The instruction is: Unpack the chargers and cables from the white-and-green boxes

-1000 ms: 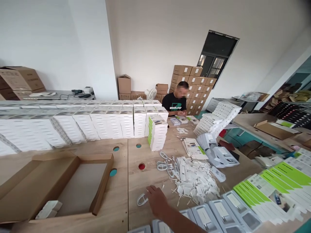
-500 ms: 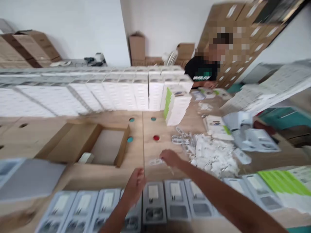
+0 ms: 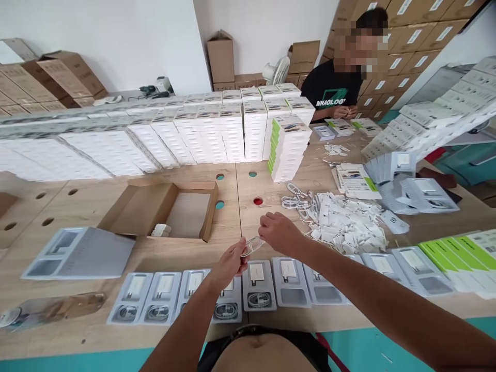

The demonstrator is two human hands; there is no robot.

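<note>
A coiled white cable (image 3: 252, 247) is held between my two hands above the row of trays. My left hand (image 3: 231, 262) pinches its left end, and my right hand (image 3: 279, 233) has its fingers closed on the right end. Below them, a grey plastic tray (image 3: 259, 306) holds a white charger (image 3: 256, 271) and a coiled cable (image 3: 259, 299). Trays to the left hold the same pair. The tray (image 3: 291, 297) just right shows only a charger. More coiled cables (image 3: 295, 201) lie beyond my right hand, beside a heap of small white pieces (image 3: 344, 219).
An open cardboard box (image 3: 212, 212) lies behind my left hand, near stacked grey trays (image 3: 96, 256). White product boxes (image 3: 225, 134) form a wall at the back. Green-and-white boxes (image 3: 451, 258) stand at right. A co-worker (image 3: 335, 88) works across the table. A plastic bottle (image 3: 50, 310) lies front left.
My hands, apart before, have come together with the cable between them. My right hand held it alone earlier. The camera view has shifted and sharpened.
</note>
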